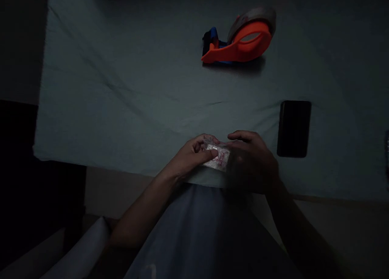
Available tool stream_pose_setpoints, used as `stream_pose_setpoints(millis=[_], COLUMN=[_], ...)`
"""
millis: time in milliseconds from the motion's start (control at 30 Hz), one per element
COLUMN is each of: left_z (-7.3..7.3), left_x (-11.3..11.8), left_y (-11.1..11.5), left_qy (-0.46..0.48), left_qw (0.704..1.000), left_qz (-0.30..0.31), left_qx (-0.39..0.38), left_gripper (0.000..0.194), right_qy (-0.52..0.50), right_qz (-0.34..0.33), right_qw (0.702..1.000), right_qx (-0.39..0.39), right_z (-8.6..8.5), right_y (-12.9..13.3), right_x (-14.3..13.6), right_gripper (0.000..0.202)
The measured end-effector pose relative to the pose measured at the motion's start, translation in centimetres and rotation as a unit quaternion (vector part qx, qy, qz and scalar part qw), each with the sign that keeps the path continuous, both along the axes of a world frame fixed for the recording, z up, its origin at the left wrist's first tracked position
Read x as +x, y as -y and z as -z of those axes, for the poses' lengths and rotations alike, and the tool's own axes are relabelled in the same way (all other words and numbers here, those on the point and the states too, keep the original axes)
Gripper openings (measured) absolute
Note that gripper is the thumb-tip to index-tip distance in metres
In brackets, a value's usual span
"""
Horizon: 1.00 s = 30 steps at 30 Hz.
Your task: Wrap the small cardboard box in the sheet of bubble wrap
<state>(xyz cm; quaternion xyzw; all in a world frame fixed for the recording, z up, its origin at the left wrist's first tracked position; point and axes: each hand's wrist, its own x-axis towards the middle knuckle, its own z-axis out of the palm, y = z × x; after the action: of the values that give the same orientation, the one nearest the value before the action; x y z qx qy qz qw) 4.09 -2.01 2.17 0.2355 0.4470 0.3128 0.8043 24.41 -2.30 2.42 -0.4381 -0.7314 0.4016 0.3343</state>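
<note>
A small, flat, boxy packet [223, 162] in glossy clear wrap, whitish with pinkish-red patches, catches a bright glint on its face. It is held in the left grip [191, 156], thumb pressed on top, its long side running across and dipping slightly to the right, over the near edge of the bench [136, 108]. Crinkled film shows along its far side; its right end meets deep shadow by the right grip [253, 161], contact unclear
</note>
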Motion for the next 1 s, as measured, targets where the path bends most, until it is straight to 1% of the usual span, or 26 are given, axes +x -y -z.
stream_pose_setpoints(millis=[67, 133, 167, 233, 267, 367, 400, 467, 533, 633, 700, 767, 867, 933, 1000], left_z=[0.2, 0.6, 0.8, 1.4, 1.7, 2.5, 2.7, 2.9, 3.1, 3.3, 3.4, 3.4, 2.9, 2.3, 1.8], left_x=[0.1, 0.3, 0.4, 0.3, 0.1, -0.9, -1.4, -2.2, -2.6, -2.5, -2.0, -1.4, -0.6, -0.3, 0.1], left_y=[-0.3, -0.8, -1.0, -1.3, -1.5, -1.6, -1.6, -1.2, -0.6, 0.4, 0.9, 1.1, 1.2, 1.2, 1.1], left_qy=[-0.098, -0.214, -0.260, -0.338, -0.374, -0.459, -0.473, -0.489, -0.510, -0.545, -0.560, -0.565, -0.562, -0.567, -0.572], left_qw=[0.992, 0.963, 0.946, 0.905, 0.880, 0.798, 0.782, 0.767, 0.751, 0.730, 0.720, 0.715, 0.717, 0.716, 0.714], left_qz=[-0.010, -0.009, 0.002, 0.029, 0.034, 0.024, 0.023, 0.024, 0.014, 0.017, 0.033, 0.039, 0.061, 0.086, 0.093], left_qx=[0.082, 0.165, 0.195, 0.254, 0.291, 0.390, 0.406, 0.416, 0.419, 0.413, 0.409, 0.410, 0.408, 0.398, 0.392], left_gripper=[0.029, 0.028, 0.029, 0.034, 0.040, 0.065, 0.071, 0.074, 0.067, 0.050, 0.046, 0.050, 0.058, 0.058, 0.057], right_qy=[-0.042, -0.059, -0.061, -0.059, -0.058, -0.061, -0.064, -0.065, -0.055, -0.022, 0.012, 0.044, 0.077, 0.087, 0.089], right_qz=[0.078, 0.129, 0.143, 0.150, 0.152, 0.169, 0.176, 0.180, 0.173, 0.143, 0.114, 0.082, 0.041, 0.022, 0.015], right_qw=[0.996, 0.990, 0.988, 0.987, 0.987, 0.984, 0.982, 0.981, 0.983, 0.990, 0.993, 0.995, 0.996, 0.996, 0.996], right_qx=[-0.010, -0.001, 0.000, -0.005, -0.008, -0.007, -0.001, 0.007, 0.011, 0.002, -0.014, -0.016, 0.008, 0.011, 0.001], right_z=[0.3, 0.6, 0.8, 1.2, 1.4, 1.6, 1.6, 1.5, 1.3, 1.2, 1.2, 1.4, 1.8, 1.9, 1.7], right_y=[0.1, 0.3, 0.4, 0.6, 0.7, 0.8, 0.7, 0.4, 0.1, -0.6, -1.0, -1.5, -2.0, -2.3, -2.5], right_x=[0.3, 0.4, 0.4, 0.3, 0.2, 0.0, 0.0, 0.1, 0.1, -0.1, -0.7, -1.4, -2.3, -2.4, -2.3], right_gripper=[0.026, 0.022, 0.020, 0.019, 0.018, 0.019, 0.019, 0.019, 0.019, 0.018, 0.021, 0.030, 0.040, 0.038, 0.033])
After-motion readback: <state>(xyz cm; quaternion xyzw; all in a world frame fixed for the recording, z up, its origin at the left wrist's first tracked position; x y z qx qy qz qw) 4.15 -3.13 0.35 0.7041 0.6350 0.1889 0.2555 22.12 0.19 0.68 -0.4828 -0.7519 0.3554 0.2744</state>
